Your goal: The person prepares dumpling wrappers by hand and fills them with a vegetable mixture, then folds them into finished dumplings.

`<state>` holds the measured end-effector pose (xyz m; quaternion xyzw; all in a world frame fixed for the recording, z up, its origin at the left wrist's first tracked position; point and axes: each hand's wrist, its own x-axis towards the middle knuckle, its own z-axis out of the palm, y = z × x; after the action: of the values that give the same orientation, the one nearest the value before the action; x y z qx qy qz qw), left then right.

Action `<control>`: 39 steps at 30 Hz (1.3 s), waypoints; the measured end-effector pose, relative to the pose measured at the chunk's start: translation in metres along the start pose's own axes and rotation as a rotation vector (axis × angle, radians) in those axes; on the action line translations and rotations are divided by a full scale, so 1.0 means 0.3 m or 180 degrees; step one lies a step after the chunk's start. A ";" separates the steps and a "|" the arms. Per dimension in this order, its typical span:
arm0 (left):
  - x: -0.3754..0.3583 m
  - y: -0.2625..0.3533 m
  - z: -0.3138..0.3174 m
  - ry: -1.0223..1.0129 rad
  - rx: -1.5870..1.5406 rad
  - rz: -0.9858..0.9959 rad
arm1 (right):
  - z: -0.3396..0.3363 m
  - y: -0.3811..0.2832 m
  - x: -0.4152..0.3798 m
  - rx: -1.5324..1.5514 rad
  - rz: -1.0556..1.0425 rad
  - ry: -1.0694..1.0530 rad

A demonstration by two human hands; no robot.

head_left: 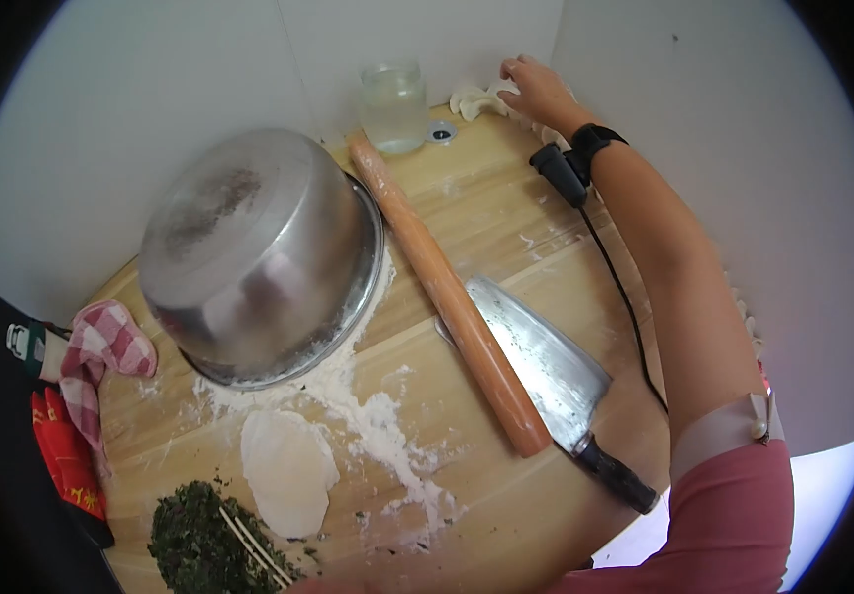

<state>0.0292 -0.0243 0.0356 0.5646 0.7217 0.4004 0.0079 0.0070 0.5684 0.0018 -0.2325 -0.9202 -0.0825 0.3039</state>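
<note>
My right hand (543, 96) reaches to the far edge of the round wooden board, by the wall. Thumb and fingers are apart beside a row of pale folded dumplings (476, 102), and I see nothing gripped. My left hand is out of view; only a reddish sliver shows at the bottom edge. Near there lie a heap of chopped dark greens (194, 535) with chopsticks (249, 544) in it, and a flat oval dough wrapper (286, 473). A rolling pin (447, 297) rests across the blade of a cleaver (536, 356).
An upturned metal basin (249, 257) covers the board's left side, with loose flour (378, 426) around its rim. A glass jar of clear liquid (393, 109) stands at the back. A black cable (617, 287) hangs from my right wrist. A checked cloth (100, 346) and red packets (69, 450) sit left.
</note>
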 end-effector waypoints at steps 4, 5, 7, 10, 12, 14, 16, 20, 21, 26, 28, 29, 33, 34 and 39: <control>-0.002 0.004 0.043 0.0454 0.0003 -0.0100 | -0.247 0.000 -0.053 0.0051 0.0135 0.0256; -0.003 -0.003 0.056 0.0478 0.0002 -0.0024 | -0.331 -0.022 -0.082 0.0153 0.0184 0.0270; -0.008 -0.029 0.079 0.1054 0.0133 -0.0046 | -0.504 -0.068 -0.147 0.0241 0.0236 0.0308; -0.005 -0.025 0.090 0.1353 -0.0330 -0.0379 | -0.794 -0.151 -0.273 0.0548 0.0276 0.0466; 0.003 -0.025 0.093 0.1396 -0.0585 -0.0488 | -0.997 -0.227 -0.375 0.0649 0.0191 0.0534; 0.013 -0.022 0.080 0.1467 -0.0814 -0.0607 | -1.184 -0.311 -0.464 0.0776 0.0069 0.0610; 0.013 -0.004 0.055 0.1539 -0.1100 -0.0552 | -1.339 -0.392 -0.553 0.0919 -0.0418 0.0818; -0.044 0.077 -0.040 0.1907 -0.1198 -0.0431 | -1.478 -0.530 -0.668 0.1211 -0.0499 0.0728; -0.066 0.095 -0.070 0.1984 -0.1272 -0.0388 | -1.493 -0.578 -0.688 0.1353 -0.0569 0.0672; -0.211 0.081 -0.164 0.2285 -0.1268 -0.0428 | -1.339 -0.830 -0.752 0.2428 -0.0712 0.0322; -0.265 0.069 -0.167 0.2361 -0.1188 -0.0564 | -1.196 -0.928 -0.741 0.2549 -0.0619 -0.0046; -0.290 0.063 -0.163 0.2310 -0.1191 -0.0709 | -1.099 -0.971 -0.727 0.2636 -0.0664 -0.0283; -0.367 0.051 -0.138 0.2211 -0.1115 -0.0996 | -0.755 -1.137 -0.704 0.2724 -0.0841 -0.0844; -0.382 0.047 -0.132 0.2158 -0.1084 -0.1100 | -0.709 -1.172 -0.701 0.2584 -0.0871 -0.1045; -0.406 0.013 -0.132 0.2188 -0.1072 -0.1231 | -0.520 -1.252 -0.606 0.2379 -0.1032 -0.0863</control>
<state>0.0582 -0.1469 0.0110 0.2435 0.6995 0.6686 -0.0660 0.0373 0.1242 0.0143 0.0325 -0.9431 0.2412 0.2266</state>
